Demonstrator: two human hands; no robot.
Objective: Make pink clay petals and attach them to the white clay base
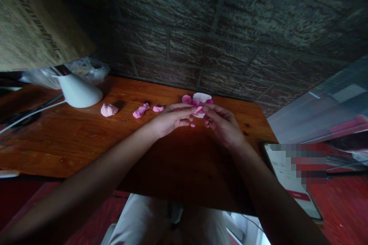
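Between the fingertips of my left hand (175, 118) and my right hand (220, 120) is a small pink clay-like piece (198, 110), pinched by both over the table. Just behind my fingers lie pink petal shapes (186, 99) and a white petal-like piece (202, 97), partly covered by my hands. A tiny pink bit (193, 125) rests on the wood below my fingers. To the left of my left hand are a small pink lump (158, 109), a longer crumpled pink lump (140, 111) and a larger pale pink lump (109, 110).
A lamp with a white base (80, 91) and printed paper shade (37, 26) stands at the left of the wooden table (71, 138), with a plastic bag (92, 69) behind it. A stone-patterned wall (195, 34) backs the table. A phone or tablet (293, 180) lies at the right.
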